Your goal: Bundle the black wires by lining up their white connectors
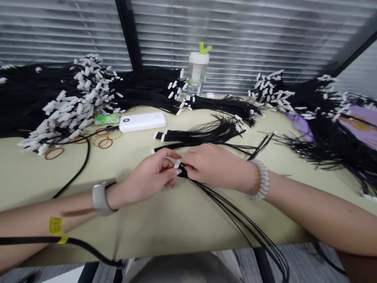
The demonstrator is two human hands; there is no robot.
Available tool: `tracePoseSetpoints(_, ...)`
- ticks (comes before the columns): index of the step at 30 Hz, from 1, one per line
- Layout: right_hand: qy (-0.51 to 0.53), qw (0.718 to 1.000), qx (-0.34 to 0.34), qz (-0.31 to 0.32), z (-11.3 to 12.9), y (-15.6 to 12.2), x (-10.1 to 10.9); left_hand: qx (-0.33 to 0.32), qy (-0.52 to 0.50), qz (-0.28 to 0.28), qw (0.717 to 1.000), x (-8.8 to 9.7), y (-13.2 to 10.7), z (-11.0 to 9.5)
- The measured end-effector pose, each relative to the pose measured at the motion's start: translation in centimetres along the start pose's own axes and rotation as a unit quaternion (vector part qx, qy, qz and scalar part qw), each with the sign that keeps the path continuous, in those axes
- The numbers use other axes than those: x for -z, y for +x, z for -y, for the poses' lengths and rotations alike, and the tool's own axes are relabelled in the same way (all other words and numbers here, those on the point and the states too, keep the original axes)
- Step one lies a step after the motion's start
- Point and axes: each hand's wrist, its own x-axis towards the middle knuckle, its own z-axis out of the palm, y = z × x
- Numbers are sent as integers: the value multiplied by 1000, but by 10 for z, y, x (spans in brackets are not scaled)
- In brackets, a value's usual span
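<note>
Tabletop (132,228): wire bundles (203,133), power bank (144,122) beyond — left hand (149,175), right hand (219,165) gripping black cable (183,171).

One bundle of thin black wires (247,221), small white connector (177,164) at its far left end, mid-scene, tilted and partly covered. Wires packed close just behind the connector, then loosely spread, separate strands running toward near right. Slack there, bending downward over the near edge; lower ends out of view.
</note>
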Motion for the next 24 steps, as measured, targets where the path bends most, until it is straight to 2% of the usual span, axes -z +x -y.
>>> tracePoseSetpoints(5, 28, 1000, -8, 8, 1, 1, 3, 18, 3, 14, 1000, 1, 2, -3)
tracePoseSetpoints(9, 24, 999, -37, -8, -7, 0, 0, 23, -2, 1, 1000, 4, 4, -1)
tracePoseSetpoints(13, 32, 991, -130, 1, -36, -5, 9, 32, -31, -14, 999, 8, 4, 0)
tracePoseSetpoints(19, 65, 982, -176, 11, -83, -19, 39, 65, -88, -24, 994, 10, 5, 1)
tracePoseSetpoints(21, 83, 981, -173, 34, -88, -22, 44, 67, -124, -27, 990, 11, 6, 4)
tracePoseSetpoints(24, 117, 977, -132, 116, -86, -24, 43, 57, -187, -36, 980, 12, 7, 8)
